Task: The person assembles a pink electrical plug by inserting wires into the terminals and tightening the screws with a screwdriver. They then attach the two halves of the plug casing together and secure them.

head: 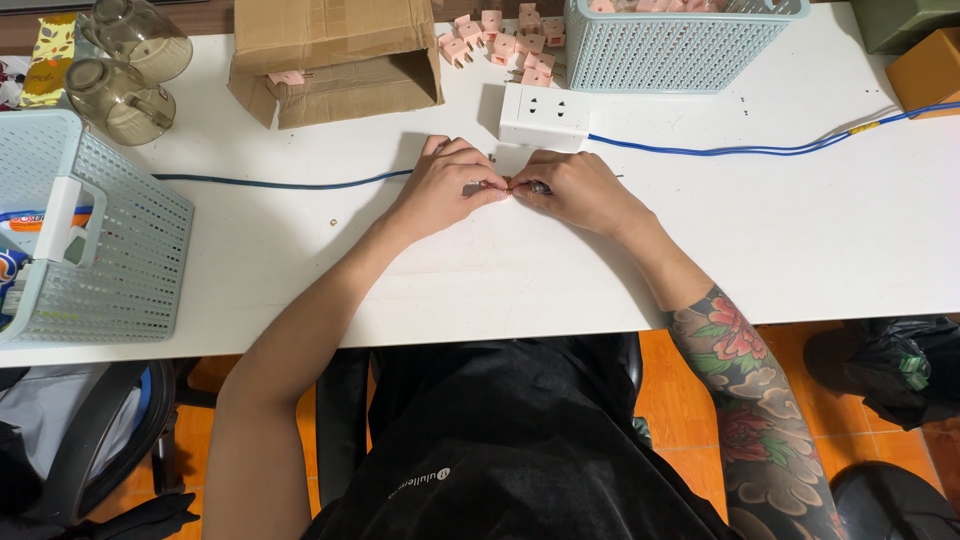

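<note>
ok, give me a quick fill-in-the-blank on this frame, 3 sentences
1. Both hands, left hand and right hand, meet over the ____ table.
2. The cable running from the white power strip is ____.
3. The small plugs piled beside the cardboard box are ____.

Missing words: white; blue; pink

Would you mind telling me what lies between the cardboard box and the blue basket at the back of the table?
In the head view, a heap of small pink plug pieces lies between the cardboard box and the blue basket.
</note>
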